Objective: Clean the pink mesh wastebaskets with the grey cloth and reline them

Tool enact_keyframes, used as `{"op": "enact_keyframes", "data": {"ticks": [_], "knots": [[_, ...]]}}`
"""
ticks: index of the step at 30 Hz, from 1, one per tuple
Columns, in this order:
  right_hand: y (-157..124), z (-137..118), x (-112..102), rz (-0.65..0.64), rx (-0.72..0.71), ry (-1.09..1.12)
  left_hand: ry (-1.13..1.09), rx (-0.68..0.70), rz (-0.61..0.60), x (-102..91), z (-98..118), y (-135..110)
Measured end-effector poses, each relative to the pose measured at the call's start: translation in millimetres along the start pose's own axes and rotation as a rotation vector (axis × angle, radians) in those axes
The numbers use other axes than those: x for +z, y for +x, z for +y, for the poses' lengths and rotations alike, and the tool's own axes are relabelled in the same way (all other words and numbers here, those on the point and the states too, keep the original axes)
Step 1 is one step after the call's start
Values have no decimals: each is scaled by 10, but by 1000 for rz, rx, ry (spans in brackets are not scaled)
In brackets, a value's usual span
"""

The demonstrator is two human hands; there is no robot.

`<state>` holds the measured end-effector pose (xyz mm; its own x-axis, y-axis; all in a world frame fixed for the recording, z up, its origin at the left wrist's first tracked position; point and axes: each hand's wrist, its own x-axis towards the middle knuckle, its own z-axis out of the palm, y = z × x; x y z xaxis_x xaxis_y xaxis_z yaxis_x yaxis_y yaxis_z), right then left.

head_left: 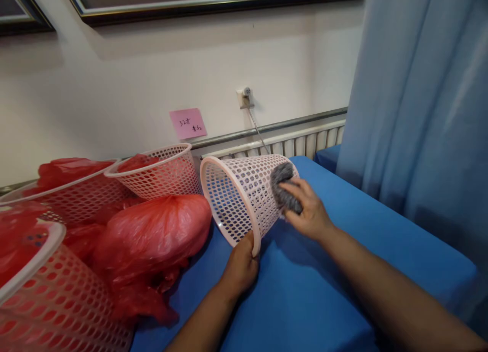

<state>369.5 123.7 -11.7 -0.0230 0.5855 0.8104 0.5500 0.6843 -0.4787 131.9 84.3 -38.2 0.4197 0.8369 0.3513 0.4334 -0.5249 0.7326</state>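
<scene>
A pale pink perforated plastic basket (244, 194) lies on its side on the blue-covered table (343, 270), mouth facing left and toward me. My left hand (241, 266) grips its lower rim, fingers closed on the edge. My right hand (307, 210) presses a grey fuzzy cloth (284, 187) against the basket's outer wall near its base, fingers curled over the cloth.
To the left lie several more pink mesh baskets (163, 171) with red plastic bags (156, 235) in and between them. A blue curtain (423, 98) hangs at right. On the wall behind are a pink note (187, 123), a socket with a cable (246, 98) and a radiator (290, 144).
</scene>
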Motion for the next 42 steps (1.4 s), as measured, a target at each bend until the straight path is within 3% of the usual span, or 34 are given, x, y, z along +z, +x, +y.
{"op": "enact_keyframes", "data": {"ticks": [2,5,10,13,17,19,20,22,26,28,31,35,38,42], "knots": [[-87,-339,10,-122,-243,98,-14,10,-18,-1,17,15],[-146,-615,-9,-232,-394,185,-88,-25,-21,-35,85,-5],[-107,-503,34,-337,-411,177,-187,-106,205,-128,178,-83],[-52,-196,71,-173,-226,129,-223,-182,235,-163,162,-99],[70,420,22,166,307,-63,-206,-153,151,-125,107,-94],[115,627,-15,221,516,-114,-141,-104,84,-75,70,-85],[123,656,-25,224,549,-121,-99,-84,52,-50,46,-79],[100,540,-21,190,445,-104,-8,-62,4,-5,-10,-63],[-51,-120,25,-26,-124,62,83,-69,2,26,-65,-33],[-115,-403,30,-144,-319,170,42,-76,-4,7,-26,-29],[-142,-579,22,-246,-416,238,-100,-103,36,-53,95,-42],[-116,-524,36,-363,-427,219,-237,-124,218,-137,215,-78],[-80,-322,47,-244,-317,190,-290,-198,246,-160,214,-95],[51,278,-22,176,166,4,-283,-217,212,-129,187,-94]]}}
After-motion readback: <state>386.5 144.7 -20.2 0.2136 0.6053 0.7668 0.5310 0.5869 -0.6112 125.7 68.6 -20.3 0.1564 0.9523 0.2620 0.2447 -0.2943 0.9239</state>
